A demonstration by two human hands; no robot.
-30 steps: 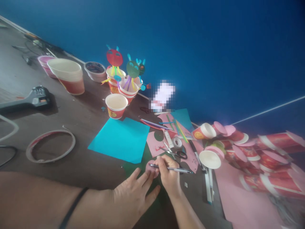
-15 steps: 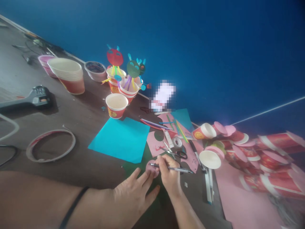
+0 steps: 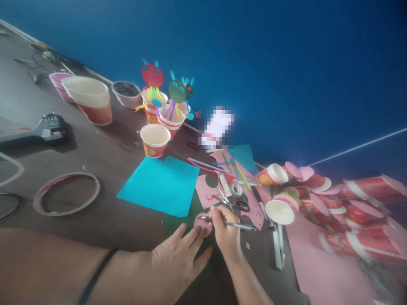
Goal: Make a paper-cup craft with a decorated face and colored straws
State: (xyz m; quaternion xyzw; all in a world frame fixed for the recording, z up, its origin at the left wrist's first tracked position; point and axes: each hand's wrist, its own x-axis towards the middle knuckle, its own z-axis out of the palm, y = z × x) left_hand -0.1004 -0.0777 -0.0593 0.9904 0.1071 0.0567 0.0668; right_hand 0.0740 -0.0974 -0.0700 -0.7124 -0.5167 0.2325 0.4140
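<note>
My right hand grips a pen, its tip at a small pink paper circle on the dark table. My left hand lies flat with spread fingers, its fingertips on the circle's lower edge. Dark green paper lies partly under the circle and the left hand. Just beyond the hands is a bright blue sheet of paper. Scissors and a roll of tape rest on cut pink paper near my right hand.
Paper cups with figures and a single paper cup stand behind the blue sheet. Stacked cups and a tape ring are at left. Red cups with pink circles lie at right near markers.
The view has shifted very slightly. Both hands keep nearly the same place, and the pen stays at the pink circle.
</note>
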